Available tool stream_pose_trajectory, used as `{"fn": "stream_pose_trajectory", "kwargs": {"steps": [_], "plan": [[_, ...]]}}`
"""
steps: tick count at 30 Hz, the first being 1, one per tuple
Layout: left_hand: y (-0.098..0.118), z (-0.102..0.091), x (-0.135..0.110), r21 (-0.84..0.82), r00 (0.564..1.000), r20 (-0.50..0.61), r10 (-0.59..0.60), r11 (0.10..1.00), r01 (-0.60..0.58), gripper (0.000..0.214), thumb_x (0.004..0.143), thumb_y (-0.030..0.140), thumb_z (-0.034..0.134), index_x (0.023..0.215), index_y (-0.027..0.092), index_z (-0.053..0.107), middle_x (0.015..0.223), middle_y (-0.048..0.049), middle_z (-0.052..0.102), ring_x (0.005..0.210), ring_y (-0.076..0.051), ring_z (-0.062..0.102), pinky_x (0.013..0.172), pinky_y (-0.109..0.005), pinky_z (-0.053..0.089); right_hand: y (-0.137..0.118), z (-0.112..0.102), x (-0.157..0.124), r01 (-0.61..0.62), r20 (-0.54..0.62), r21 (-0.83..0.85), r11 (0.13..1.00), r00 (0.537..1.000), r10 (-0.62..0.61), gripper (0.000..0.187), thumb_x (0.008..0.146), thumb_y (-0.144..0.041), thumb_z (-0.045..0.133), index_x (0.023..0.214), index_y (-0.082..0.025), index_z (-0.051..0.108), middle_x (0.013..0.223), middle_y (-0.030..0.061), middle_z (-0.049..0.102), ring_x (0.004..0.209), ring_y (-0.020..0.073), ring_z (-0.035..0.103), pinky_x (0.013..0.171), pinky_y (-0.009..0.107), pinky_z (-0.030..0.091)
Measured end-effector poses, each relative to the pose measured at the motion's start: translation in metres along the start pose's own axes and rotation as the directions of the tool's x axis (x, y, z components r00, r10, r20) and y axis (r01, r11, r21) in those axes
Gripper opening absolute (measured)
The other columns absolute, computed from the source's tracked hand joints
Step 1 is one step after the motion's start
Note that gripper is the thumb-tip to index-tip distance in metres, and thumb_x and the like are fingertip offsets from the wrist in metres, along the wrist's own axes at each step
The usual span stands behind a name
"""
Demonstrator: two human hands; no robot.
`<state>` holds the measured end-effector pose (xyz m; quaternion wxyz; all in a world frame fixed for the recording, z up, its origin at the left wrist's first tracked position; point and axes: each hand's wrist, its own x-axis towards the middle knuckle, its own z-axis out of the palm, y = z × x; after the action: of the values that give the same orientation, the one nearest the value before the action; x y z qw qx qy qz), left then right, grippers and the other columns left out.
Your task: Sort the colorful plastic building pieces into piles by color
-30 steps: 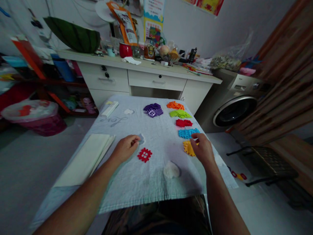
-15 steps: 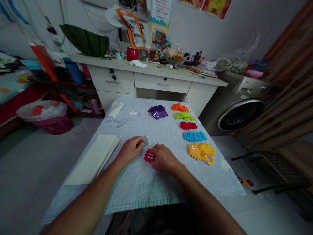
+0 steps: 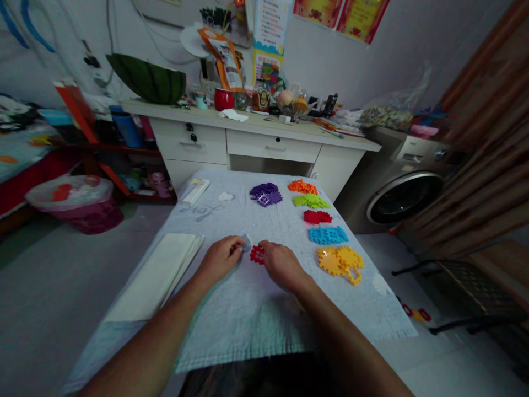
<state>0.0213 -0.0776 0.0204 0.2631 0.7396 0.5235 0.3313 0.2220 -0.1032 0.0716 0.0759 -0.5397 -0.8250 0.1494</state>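
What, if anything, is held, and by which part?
The right grip holds the lone red piece by its right edge; whether the left grip holds anything cannot be told.

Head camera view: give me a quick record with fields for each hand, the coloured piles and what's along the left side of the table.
Left hand: fingers curled beside a heart patch; grip unclear
Right hand: holding a red piece
Right-side piles, far to near: orange pile, green pile, red pile, blue pile, yellow pile
Purple pile: left of orange
Left side: folded cream sheet, white box
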Motion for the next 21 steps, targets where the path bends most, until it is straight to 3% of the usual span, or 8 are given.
{"fn": "stream_pose_trajectory", "kwargs": {"steps": [6,10,12,16,18,21], "plan": [[0.0,0.0,0.001,0.003,1.0,-0.003,0.003,1.0,-0.003,0.021,0.081,0.025,0.051,0.094,0.02,0.066,0.083,-0.0028,0.07,0.076,-0.017,0.065,0.069,-0.027,0.048,0.023,-0.014,0.006,-0.002,-0.075,0.158,0.987,0.997,0.014,0.032,0.092,-0.017,0.042,0.117,-0.017,0.061,0.096,0.0083,0.072,0.085,0.0174,0.065,0.077,0.025,0.042],[-0.001,0.0,0.001,0.019,1.0,0.006,0.005,1.0,-0.005,0.021,0.081,0.026,0.05,0.094,0.019,0.066,0.083,-0.0035,0.07,0.075,-0.017,0.064,0.069,-0.027,0.048,0.086,-0.05,0.018,-0.096,-0.259,0.221,0.971,0.954,0.153,0.024,0.087,-0.019,0.047,0.098,-0.016,0.067,0.086,0.0057,0.071,0.075,0.0157,0.061,0.07,0.025,0.043],[-0.001,0.0,0.002,0.021,1.0,0.003,0.012,1.0,-0.012,0.022,0.082,0.027,0.05,0.094,0.02,0.066,0.083,-0.0035,0.07,0.076,-0.017,0.064,0.069,-0.027,0.048,0.129,-0.07,0.025,-0.177,-0.357,0.285,0.942,0.893,0.276,0.021,0.083,-0.02,0.048,0.091,-0.016,0.067,0.078,0.0029,0.068,0.069,0.0139,0.059,0.065,0.024,0.042],[-0.003,-0.001,0.002,0.023,1.0,-0.003,0.013,1.0,-0.013,0.022,0.082,0.028,0.05,0.093,0.02,0.066,0.082,-0.0032,0.07,0.076,-0.017,0.064,0.068,-0.027,0.048,0.205,-0.092,0.042,-0.34,-0.418,0.512,0.789,0.703,0.575,0.016,0.078,-0.019,0.054,0.086,-0.013,0.066,0.061,-0.0005,0.061,0.055,0.0112,0.053,0.054,0.022,0.041],[-0.003,-0.001,0.003,0.021,1.0,0.003,0.002,1.0,-0.002,0.022,0.082,0.028,0.05,0.094,0.02,0.066,0.083,-0.0035,0.07,0.077,-0.018,0.065,0.069,-0.027,0.048,0.227,-0.094,0.049,-0.354,-0.362,0.64,0.682,0.644,0.674,0.009,0.075,-0.017,0.058,0.081,-0.013,0.064,0.057,-0.0015,0.058,0.05,0.0102,0.053,0.052,0.022,0.043],[-0.004,-0.001,0.004,0.018,1.0,0.015,-0.015,1.0,0.015,0.022,0.082,0.028,0.049,0.094,0.02,0.066,0.085,-0.004,0.071,0.079,-0.018,0.065,0.07,-0.028,0.049,0.24,-0.092,0.057,-0.361,-0.299,0.724,0.587,0.602,0.74,0.003,0.072,-0.015,0.063,0.074,-0.013,0.062,0.053,-0.0011,0.055,0.047,0.0104,0.052,0.05,0.023,0.045]]}}
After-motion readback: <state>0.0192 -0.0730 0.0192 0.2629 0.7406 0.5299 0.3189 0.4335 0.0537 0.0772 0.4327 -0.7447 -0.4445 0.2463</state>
